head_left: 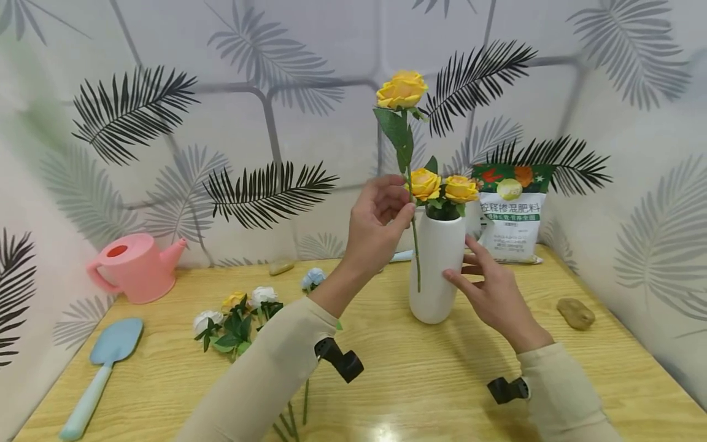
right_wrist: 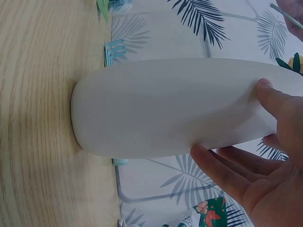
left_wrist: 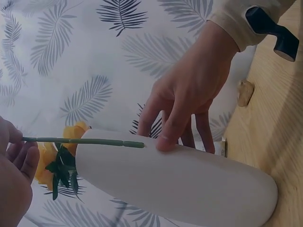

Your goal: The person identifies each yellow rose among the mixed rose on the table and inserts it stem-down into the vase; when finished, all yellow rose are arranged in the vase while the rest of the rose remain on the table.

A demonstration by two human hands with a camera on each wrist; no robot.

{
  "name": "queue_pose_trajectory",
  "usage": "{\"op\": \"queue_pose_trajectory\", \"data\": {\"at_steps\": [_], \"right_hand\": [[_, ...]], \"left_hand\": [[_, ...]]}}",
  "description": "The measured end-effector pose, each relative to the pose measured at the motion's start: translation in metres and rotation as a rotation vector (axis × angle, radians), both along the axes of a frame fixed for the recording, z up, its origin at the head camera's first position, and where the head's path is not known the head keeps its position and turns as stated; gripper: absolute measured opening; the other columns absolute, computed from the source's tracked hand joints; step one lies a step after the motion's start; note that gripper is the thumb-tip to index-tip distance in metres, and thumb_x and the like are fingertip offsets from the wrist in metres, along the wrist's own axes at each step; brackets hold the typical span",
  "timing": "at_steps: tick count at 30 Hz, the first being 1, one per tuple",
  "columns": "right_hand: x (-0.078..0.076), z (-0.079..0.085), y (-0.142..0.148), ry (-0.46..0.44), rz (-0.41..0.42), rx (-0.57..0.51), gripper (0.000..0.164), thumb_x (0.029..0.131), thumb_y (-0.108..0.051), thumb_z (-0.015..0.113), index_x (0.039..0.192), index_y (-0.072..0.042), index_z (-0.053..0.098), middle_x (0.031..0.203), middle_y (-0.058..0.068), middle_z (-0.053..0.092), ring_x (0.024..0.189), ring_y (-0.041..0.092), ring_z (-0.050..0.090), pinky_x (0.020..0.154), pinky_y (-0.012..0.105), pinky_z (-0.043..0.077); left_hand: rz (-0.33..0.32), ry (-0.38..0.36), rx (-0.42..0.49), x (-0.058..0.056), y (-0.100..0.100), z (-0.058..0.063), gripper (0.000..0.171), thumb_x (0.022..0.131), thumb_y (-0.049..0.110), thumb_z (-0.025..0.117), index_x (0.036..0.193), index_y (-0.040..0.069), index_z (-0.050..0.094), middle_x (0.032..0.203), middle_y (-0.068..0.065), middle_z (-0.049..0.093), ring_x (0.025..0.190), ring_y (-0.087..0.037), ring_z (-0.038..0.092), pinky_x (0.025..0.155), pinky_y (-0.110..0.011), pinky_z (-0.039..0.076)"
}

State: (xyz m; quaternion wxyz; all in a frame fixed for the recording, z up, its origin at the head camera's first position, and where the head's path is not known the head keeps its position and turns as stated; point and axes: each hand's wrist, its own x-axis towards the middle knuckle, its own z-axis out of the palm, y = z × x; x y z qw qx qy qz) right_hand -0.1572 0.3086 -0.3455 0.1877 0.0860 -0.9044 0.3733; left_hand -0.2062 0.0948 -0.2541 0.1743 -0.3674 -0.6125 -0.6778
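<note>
My left hand [head_left: 378, 218] pinches the green stem of a yellow rose [head_left: 402, 92], its bloom raised high and its cut end hanging in front of the white vase [head_left: 433, 276]. In the left wrist view that bare stem [left_wrist: 102, 141] runs past the vase's mouth and overlaps the wall. Two yellow roses [head_left: 461, 188] stand in the vase, blooms just over its rim. My right hand [head_left: 494, 294] holds the vase by its right side, thumb on the front and fingers [right_wrist: 222, 175] round the side. The vase stands upright on the table.
Loose flowers, white, yellow and blue, lie by a white rose [head_left: 207, 322] under my left forearm. A pink watering can [head_left: 140, 270] and a blue trowel [head_left: 113, 347] are at left. Behind the vase is a blue rake [right_wrist: 112, 51]. A fertilizer bag [head_left: 510, 215] and stone [head_left: 576, 313] are right.
</note>
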Motion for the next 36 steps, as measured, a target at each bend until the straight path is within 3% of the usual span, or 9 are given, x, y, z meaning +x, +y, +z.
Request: {"op": "queue_pose_trajectory", "data": {"at_steps": [5, 14, 22, 28, 36], "right_hand": [[0.0, 0.0, 0.0, -0.004, -0.001, 0.0, 0.075, 0.099, -0.029, 0.065, 0.158, -0.004, 0.027, 0.136, 0.032, 0.058, 0.114, 0.046, 0.066, 0.085, 0.056, 0.058], [0.0, 0.002, -0.002, -0.037, -0.008, -0.003, 0.076, 0.099, -0.032, 0.064, 0.159, -0.005, 0.025, 0.138, 0.031, 0.057, 0.117, 0.045, 0.065, 0.088, 0.056, 0.057], [0.0, 0.003, -0.002, -0.054, -0.011, -0.001, 0.078, 0.1, -0.033, 0.064, 0.16, -0.006, 0.023, 0.139, 0.031, 0.057, 0.119, 0.045, 0.064, 0.089, 0.055, 0.057], [0.0, 0.002, -0.002, -0.061, -0.011, 0.001, 0.079, 0.1, -0.035, 0.063, 0.16, -0.005, 0.022, 0.14, 0.031, 0.056, 0.12, 0.045, 0.063, 0.09, 0.055, 0.057], [0.002, 0.003, -0.001, -0.067, -0.024, 0.002, 0.079, 0.1, -0.035, 0.063, 0.16, -0.004, 0.022, 0.139, 0.031, 0.056, 0.12, 0.045, 0.063, 0.089, 0.055, 0.057]], "left_hand": [[0.006, 0.008, -0.007, -0.004, 0.012, 0.011, 0.033, 0.094, -0.009, 0.061, 0.125, -0.007, 0.05, 0.101, -0.026, 0.06, 0.081, -0.009, 0.058, 0.071, -0.017, 0.051], [0.033, -0.001, 0.002, -0.017, 0.024, 0.022, 0.032, 0.095, -0.007, 0.06, 0.126, -0.007, 0.05, 0.101, -0.024, 0.061, 0.088, -0.033, 0.062, 0.075, -0.017, 0.049], [0.074, -0.03, 0.014, -0.026, 0.031, 0.028, 0.033, 0.097, -0.005, 0.06, 0.128, -0.005, 0.051, 0.102, -0.019, 0.061, 0.088, -0.028, 0.062, 0.074, -0.018, 0.052], [0.134, -0.047, 0.022, -0.035, 0.037, 0.033, 0.033, 0.098, -0.003, 0.06, 0.13, -0.001, 0.051, 0.103, -0.015, 0.06, 0.089, -0.023, 0.061, 0.071, -0.018, 0.048], [0.16, -0.048, 0.054, -0.043, 0.044, 0.04, 0.034, 0.098, -0.002, 0.06, 0.132, 0.0, 0.052, 0.103, -0.015, 0.061, 0.087, -0.018, 0.059, 0.069, -0.017, 0.046]]}}
